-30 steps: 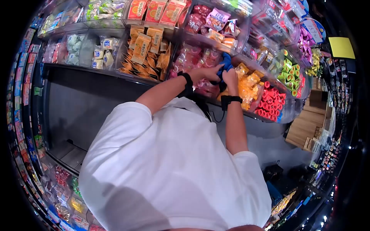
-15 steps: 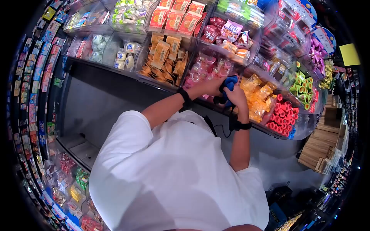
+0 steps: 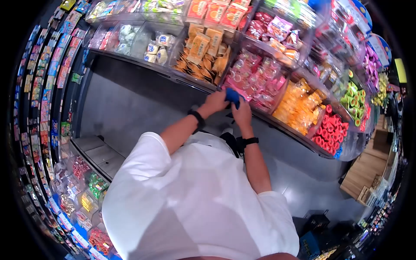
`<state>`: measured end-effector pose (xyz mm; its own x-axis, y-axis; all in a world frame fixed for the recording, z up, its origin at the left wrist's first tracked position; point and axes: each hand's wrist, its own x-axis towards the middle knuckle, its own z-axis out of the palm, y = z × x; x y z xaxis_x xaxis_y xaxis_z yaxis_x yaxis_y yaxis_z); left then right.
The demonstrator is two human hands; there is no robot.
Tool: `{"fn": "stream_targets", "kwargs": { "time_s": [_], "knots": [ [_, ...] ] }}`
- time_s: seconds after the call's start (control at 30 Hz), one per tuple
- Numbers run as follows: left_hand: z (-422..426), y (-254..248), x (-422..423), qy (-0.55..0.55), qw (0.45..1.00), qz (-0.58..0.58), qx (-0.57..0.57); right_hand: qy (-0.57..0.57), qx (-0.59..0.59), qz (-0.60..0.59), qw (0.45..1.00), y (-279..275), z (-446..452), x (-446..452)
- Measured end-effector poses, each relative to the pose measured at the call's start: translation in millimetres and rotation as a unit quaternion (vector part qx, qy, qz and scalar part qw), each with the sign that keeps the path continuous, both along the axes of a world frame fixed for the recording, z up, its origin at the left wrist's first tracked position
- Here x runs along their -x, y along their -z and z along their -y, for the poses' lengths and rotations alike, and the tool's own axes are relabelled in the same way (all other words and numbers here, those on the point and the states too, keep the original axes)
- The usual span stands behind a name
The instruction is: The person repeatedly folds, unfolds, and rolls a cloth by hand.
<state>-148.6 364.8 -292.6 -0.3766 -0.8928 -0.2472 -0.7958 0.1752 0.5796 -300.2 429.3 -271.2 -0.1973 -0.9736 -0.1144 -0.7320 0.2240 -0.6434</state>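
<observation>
Both hands hold a bunched blue cloth [image 3: 232,97] close to the front edge of the candy bins. My left hand [image 3: 215,102] grips its left side with curled fingers. On the other side, my right hand [image 3: 242,113] pinches the cloth's lower right part, and some fingertips are hidden. Just beyond the hands is a bin of pink-wrapped candy [image 3: 255,80]. Left of it sit orange-brown packets [image 3: 201,52], and to the right lie yellow-wrapped pieces [image 3: 301,106]. A black band circles each wrist.
Red tube-shaped candies [image 3: 330,132] fill the rounded right end of the bins. Packed shelves [image 3: 47,95] line the left side, with more candy bins [image 3: 89,203] at lower left. A wooden counter [image 3: 364,162] stands at right, and dark boxes [image 3: 316,223] sit on the floor below.
My hands have moved left and back towards my body, away from the yellow candy bin, still with the blue cloth. The view has shifted slightly, so the bins appear further right.
</observation>
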Motion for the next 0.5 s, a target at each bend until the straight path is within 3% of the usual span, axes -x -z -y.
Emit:
{"fn": "stream_targets", "kwargs": {
  "time_s": [0.03,0.2,0.27,0.33,0.4,0.43,0.5],
  "knots": [
    [0.6,2.8,7.0,-0.003,1.000,-0.015,-0.010,0.018,0.063,0.017,0.998,18.1,1.4,1.0],
    [17.1,22.3,-8.3,-0.005,0.999,-0.032,-0.025,0.059,0.060,0.002,0.996,19.6,15.6,-24.3],
    [25.3,39.1,-37.5,0.035,0.996,-0.061,-0.052,0.031,0.094,-0.019,0.995,16.4,18.0,-51.1],
    [40.8,20.3,-78.8,0.067,0.994,-0.019,-0.083,0.006,0.100,-0.005,0.995,23.6,22.5,-86.4],
    [66.2,17.8,-128.2,0.076,0.980,-0.028,-0.183,-0.034,0.142,0.005,0.989,19.1,35.9,-128.9],
    [71.8,18.0,-153.4,0.061,0.992,-0.014,-0.105,-0.047,0.151,0.021,0.987,15.7,46.9,-150.0],
    [87.5,-39.6,-206.4,0.009,0.999,0.005,-0.042,-0.074,0.146,0.011,0.987,10.3,77.7,-194.6]
  ]
}}
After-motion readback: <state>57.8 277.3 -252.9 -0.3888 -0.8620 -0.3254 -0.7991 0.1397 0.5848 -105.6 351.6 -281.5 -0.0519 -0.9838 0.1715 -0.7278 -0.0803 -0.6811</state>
